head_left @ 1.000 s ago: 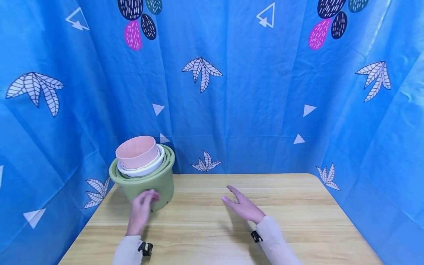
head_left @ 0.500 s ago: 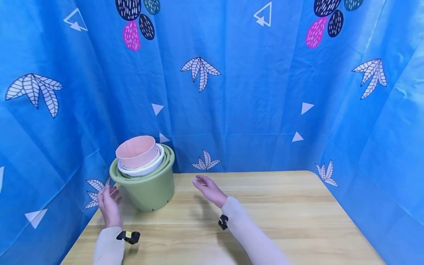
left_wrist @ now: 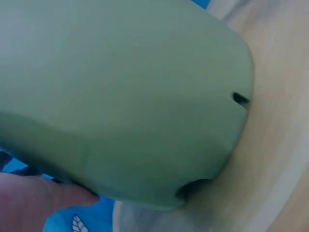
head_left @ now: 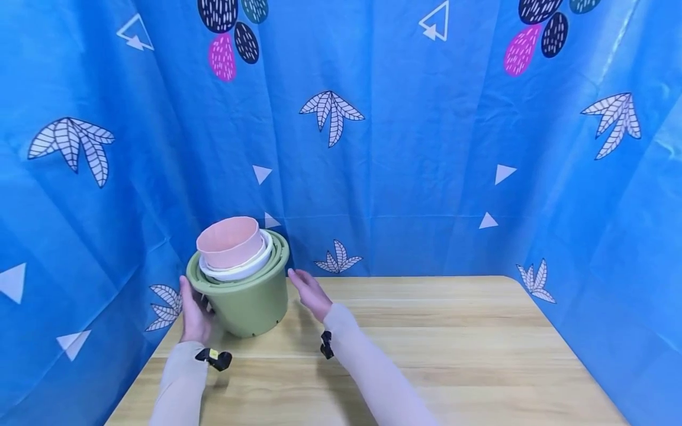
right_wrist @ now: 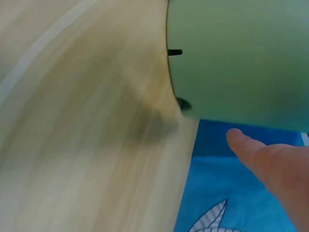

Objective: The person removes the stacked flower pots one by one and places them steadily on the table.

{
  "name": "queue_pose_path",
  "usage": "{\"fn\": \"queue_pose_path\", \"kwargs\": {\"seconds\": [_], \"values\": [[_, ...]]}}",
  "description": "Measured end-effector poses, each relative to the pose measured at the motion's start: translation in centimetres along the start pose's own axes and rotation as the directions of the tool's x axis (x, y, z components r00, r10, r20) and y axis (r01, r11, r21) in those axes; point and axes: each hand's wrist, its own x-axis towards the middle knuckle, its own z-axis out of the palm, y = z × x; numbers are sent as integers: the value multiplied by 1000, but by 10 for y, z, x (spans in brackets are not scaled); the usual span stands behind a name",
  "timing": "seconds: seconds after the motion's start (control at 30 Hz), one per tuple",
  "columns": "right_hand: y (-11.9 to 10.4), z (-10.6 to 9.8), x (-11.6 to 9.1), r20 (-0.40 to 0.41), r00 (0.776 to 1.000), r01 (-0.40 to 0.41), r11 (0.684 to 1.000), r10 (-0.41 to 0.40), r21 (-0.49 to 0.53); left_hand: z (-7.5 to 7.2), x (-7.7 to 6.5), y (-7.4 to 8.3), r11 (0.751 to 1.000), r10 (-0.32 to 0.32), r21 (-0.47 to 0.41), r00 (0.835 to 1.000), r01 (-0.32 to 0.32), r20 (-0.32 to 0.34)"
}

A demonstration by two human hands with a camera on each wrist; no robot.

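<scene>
A green plastic flowerpot (head_left: pixel 250 307) stands on the table at the left, with small notches along its bottom edge. Nested in its mouth are more green rims, a white pot (head_left: pixel 240 273) and a pink pot (head_left: pixel 226 244) on top. My left hand (head_left: pixel 194 316) is at the pot's left side, just below the rim, its fingers partly hidden behind the wall. In the left wrist view a finger (left_wrist: pixel 53 195) lies right at the green wall. On the other side, my right hand (head_left: pixel 311 294) reaches toward the pot with extended fingers; the right wrist view shows a fingertip (right_wrist: pixel 235 135) slightly apart from the wall.
The wood-grain table (head_left: pixel 453 349) extends far to the right of the pots. A blue patterned curtain (head_left: pixel 405 177) hangs behind the table and along both sides, close to the stack. Both wrists carry small black cameras.
My left hand has gone from the pot's front round to its left side and up to the rim. My right hand has moved left to the pot's right side. The pots stay put.
</scene>
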Motion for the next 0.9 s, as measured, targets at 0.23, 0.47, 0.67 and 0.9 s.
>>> {"fn": "queue_pose_path", "kwargs": {"seconds": [0.23,0.47,0.67,0.9], "values": [[-19,19,15,25,1000,6,998,-7,63,5,6,9,998,10,55,1000,-11,25],[-27,33,17,-8,1000,24,997,-24,72,2,6,9,998,-33,47,999,33,-20],[-26,35,16,-12,999,35,992,-34,124,1,4,8,997,-55,51,998,56,-28],[-27,33,16,8,999,32,989,-34,148,-2,5,7,993,-83,79,996,84,-14]]}}
